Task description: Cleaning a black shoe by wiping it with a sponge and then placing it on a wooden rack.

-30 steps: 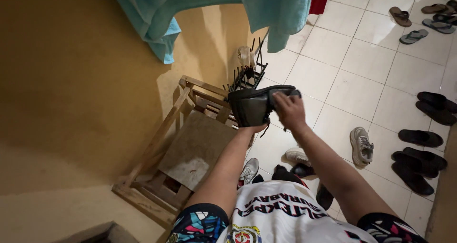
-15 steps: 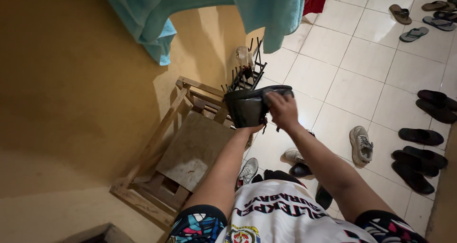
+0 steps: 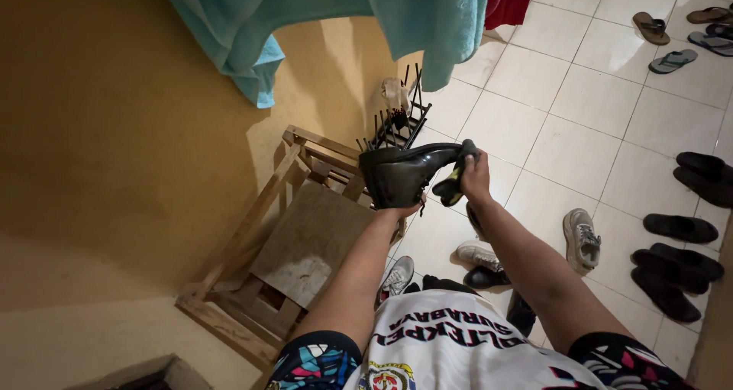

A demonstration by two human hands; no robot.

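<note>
A black leather boot [image 3: 403, 173] is held up in front of me, sole toward the right. My left hand [image 3: 403, 210] grips it from below at the ankle end, mostly hidden behind the boot. My right hand [image 3: 477, 178] is closed around a dark cloth [image 3: 454, 181] that touches the boot's toe end.
A wooden stool frame [image 3: 294, 241] lies on its side against the yellow wall, with a black wire rack [image 3: 397, 123] behind it. Turquoise towels [image 3: 427, 16] hang overhead. White sneakers [image 3: 580, 240] and several black sandals [image 3: 679, 260] lie scattered on the white tiled floor.
My right hand has slid from the boot's side out to its toe end, and the dark cloth now shows in it. The boot stays held in my left hand.
</note>
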